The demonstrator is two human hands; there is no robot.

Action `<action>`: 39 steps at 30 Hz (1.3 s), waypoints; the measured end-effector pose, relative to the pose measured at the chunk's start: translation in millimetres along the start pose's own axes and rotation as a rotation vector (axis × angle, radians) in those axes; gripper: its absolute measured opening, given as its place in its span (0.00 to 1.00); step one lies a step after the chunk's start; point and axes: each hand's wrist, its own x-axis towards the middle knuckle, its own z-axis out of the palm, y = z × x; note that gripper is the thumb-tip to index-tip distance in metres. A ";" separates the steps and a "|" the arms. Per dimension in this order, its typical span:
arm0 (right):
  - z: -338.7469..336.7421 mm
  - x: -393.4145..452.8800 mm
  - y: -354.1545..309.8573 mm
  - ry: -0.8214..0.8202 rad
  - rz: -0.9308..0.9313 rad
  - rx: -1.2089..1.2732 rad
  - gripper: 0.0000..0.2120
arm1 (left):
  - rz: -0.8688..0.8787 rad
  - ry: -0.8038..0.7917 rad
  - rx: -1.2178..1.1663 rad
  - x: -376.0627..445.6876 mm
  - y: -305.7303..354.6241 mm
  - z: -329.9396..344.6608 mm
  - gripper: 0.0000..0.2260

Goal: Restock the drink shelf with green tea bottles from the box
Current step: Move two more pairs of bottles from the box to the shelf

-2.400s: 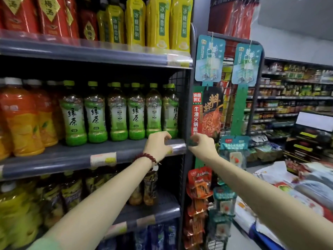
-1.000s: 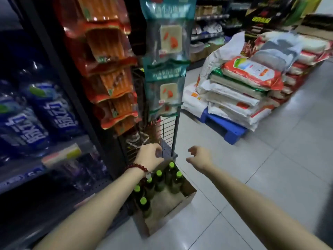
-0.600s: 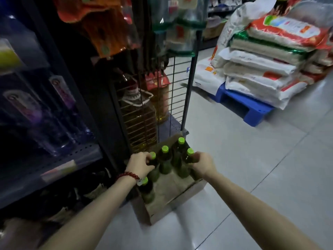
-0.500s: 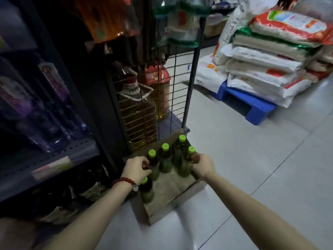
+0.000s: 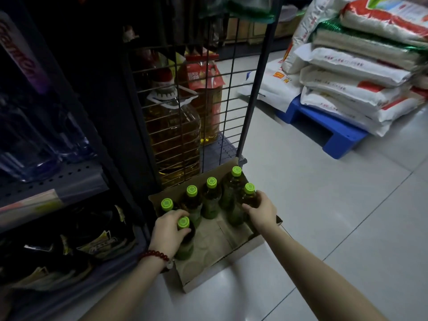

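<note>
Reaching: both hands are down in a cardboard box (image 5: 208,269) that sits on the pale tiled floor (image 5: 324,228), just beside the dark shelf unit (image 5: 76,181) on the left.
Left hand: the left hand (image 5: 168,229) has its fingers curled round the neck of the near bottle (image 5: 184,239), just under its green cap. It wears a red bead bracelet (image 5: 157,254) on the wrist.
Right hand: the right hand (image 5: 261,210) has its fingers wrapped round the shoulder of the right bottle (image 5: 249,195), below the green cap.
Bottles: six green tea bottles with bright green caps stand upright in the box. Four of them are not held: the left bottle (image 5: 167,204), the middle-left bottle (image 5: 192,200), the middle bottle (image 5: 211,195) and the far bottle (image 5: 232,186). They stand close together along the far side of the box.
Box: it is open at the top, and much of its brown bottom shows on the near side.
Behind the box: a wire rack (image 5: 208,89) stands at the far side, with a big oil jug (image 5: 173,133) inside it.
Far right: white rice sacks (image 5: 361,66) are piled on a blue pallet (image 5: 324,128).
Left shelves: dark snack bags (image 5: 92,242) lie on the low shelf, hard to make out in the dim light.
</note>
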 end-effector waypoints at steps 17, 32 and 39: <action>41.9 27.4 19.3 0.025 -0.008 0.045 0.39 | -0.037 -0.064 -0.310 24.1 -12.6 52.9 0.24; 54.2 35.1 28.1 -0.068 0.044 0.220 0.38 | -0.086 -0.077 -0.299 28.5 -22.0 72.5 0.39; 48.3 33.8 28.1 0.016 0.040 0.193 0.36 | -0.122 -0.092 -0.497 28.7 -16.0 67.1 0.35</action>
